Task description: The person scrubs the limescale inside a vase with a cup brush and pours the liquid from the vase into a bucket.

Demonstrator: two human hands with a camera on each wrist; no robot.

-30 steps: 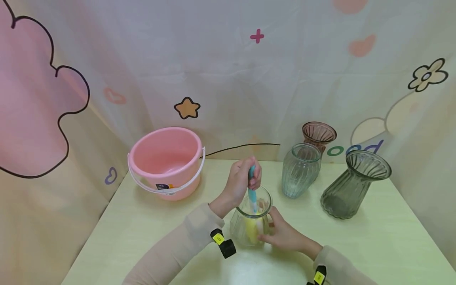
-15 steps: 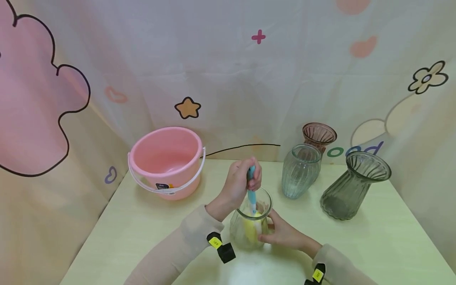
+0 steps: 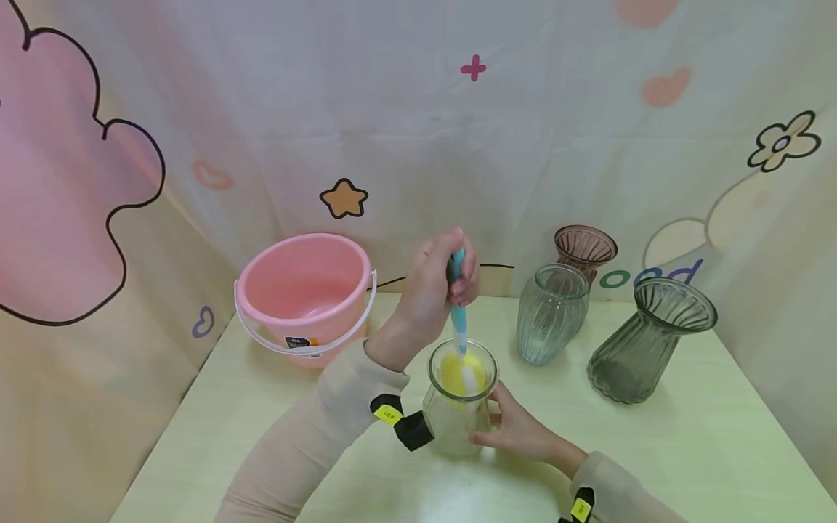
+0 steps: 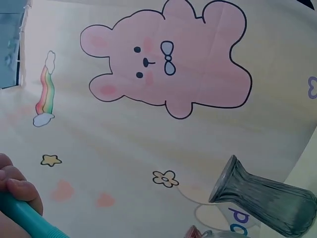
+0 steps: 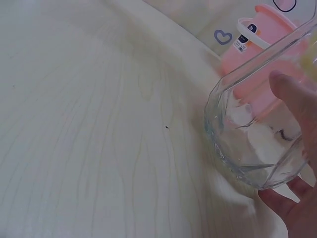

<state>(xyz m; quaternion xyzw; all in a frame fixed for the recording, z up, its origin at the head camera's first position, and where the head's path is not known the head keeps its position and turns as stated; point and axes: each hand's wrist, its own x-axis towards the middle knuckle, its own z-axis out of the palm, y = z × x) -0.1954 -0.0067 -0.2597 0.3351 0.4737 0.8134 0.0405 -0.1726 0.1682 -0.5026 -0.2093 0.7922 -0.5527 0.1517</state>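
In the head view my left hand [image 3: 434,283] grips the teal handle [image 3: 459,319] of a sponge bottle brush, held nearly upright. The brush's yellow sponge head [image 3: 451,374] is inside the neck of a clear glass vase, just below its rim. My right hand [image 3: 519,428] holds that clear glass vase [image 3: 451,428] low on its right side; the right wrist view shows the thumb [image 5: 285,87] on the glass and fingers under or behind its base. Only a few fingers [image 4: 22,191] of the left hand and part of the handle show in the left wrist view.
A pink bucket [image 3: 340,330] with a white handle stands at the back left of the pale table [image 3: 562,472]. To the right are a bluish glass vase [image 3: 549,319], a brownish-pink vase [image 3: 584,250] behind it, and a grey-green flared vase [image 3: 637,356]. A printed curtain [image 3: 418,109] hangs behind.
My left hand has risen with the bottle brush, and the sponge head has come up from the vase's body into its neck. The right hand and the vase have hardly moved.
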